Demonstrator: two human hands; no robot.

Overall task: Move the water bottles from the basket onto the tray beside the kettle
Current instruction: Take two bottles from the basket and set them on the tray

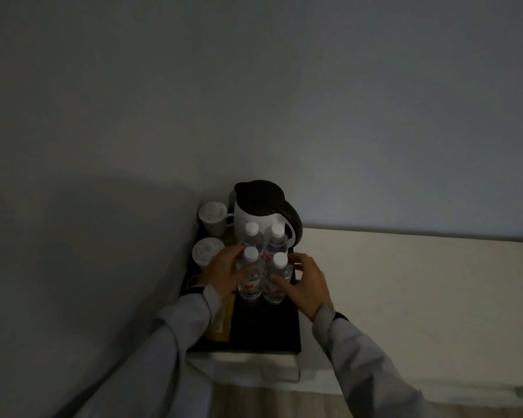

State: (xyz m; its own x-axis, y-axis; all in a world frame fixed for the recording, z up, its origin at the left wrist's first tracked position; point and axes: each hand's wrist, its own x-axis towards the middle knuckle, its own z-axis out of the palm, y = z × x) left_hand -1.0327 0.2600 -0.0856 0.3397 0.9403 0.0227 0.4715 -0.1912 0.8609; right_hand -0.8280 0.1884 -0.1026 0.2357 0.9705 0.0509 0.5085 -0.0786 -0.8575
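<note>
Several clear water bottles with white caps stand upright on a black tray, just in front of a white kettle with a dark lid. My left hand wraps around the front left bottle. My right hand curls around the front right bottle, its fingers touching the bottle's side. Two more bottles stand behind them against the kettle. No basket is in view.
Two lidded white cups stand at the tray's left side by the wall. A yellowish packet lies along the tray's left edge. The tray rests on a pale counter in a dim corner.
</note>
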